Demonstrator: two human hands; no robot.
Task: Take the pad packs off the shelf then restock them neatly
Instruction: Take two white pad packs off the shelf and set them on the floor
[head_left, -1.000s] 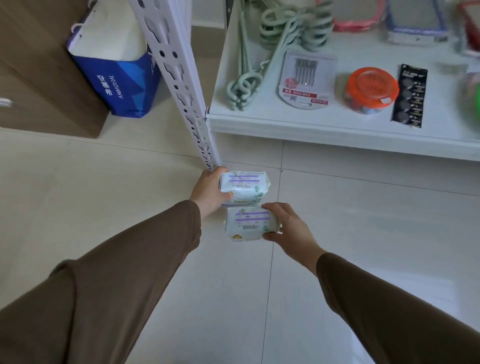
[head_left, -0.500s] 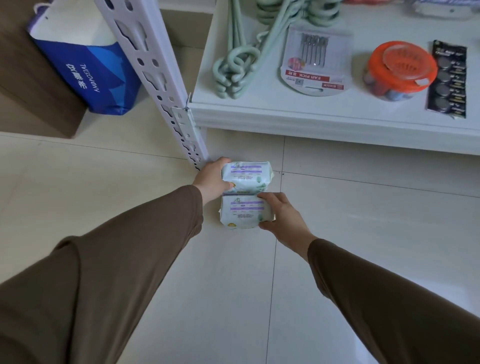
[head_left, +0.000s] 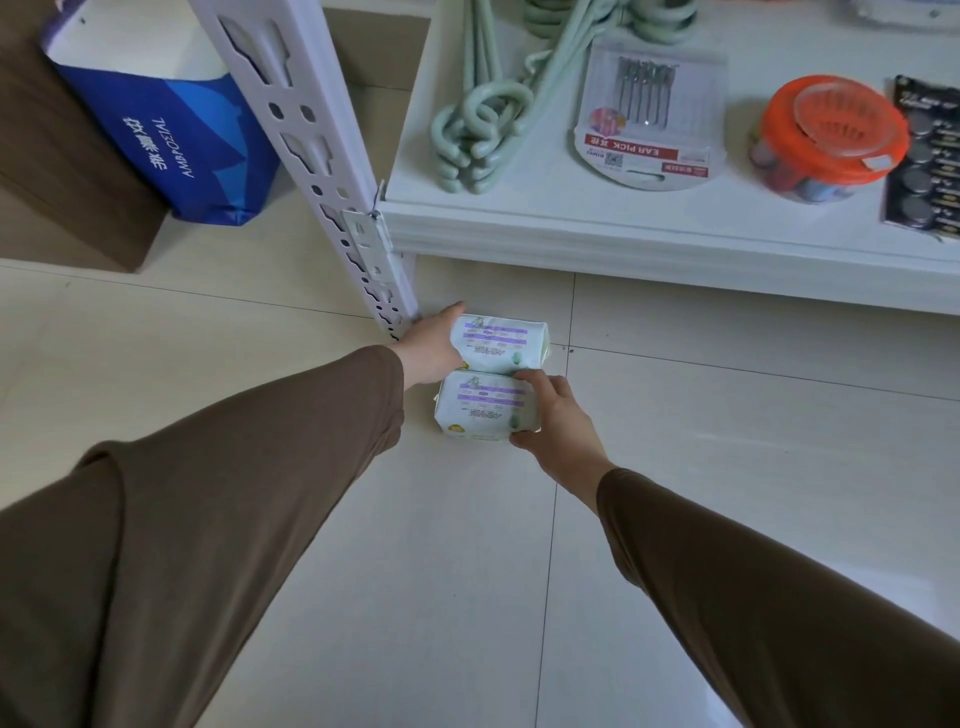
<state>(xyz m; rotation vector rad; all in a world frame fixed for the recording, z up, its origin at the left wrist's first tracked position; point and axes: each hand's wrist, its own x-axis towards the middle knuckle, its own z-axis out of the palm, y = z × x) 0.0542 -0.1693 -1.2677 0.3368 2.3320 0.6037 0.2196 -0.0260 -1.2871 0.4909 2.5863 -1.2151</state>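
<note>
Fingers of the right hand (head_left: 558, 423) curl round the near pad pack (head_left: 485, 408); the left hand (head_left: 434, 345) grips the far pad pack (head_left: 498, 340). Both packs touch, just beside the shelf post (head_left: 311, 156) foot, below the shelf (head_left: 623, 234), likely being kept aligned.

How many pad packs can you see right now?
2. The far pack is in the left hand; the near pack is in the right hand. Others may be out of view.

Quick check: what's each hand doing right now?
Left hand: grips the far pad pack by its left end.
Right hand: grips the near pad pack by its right end.
</note>
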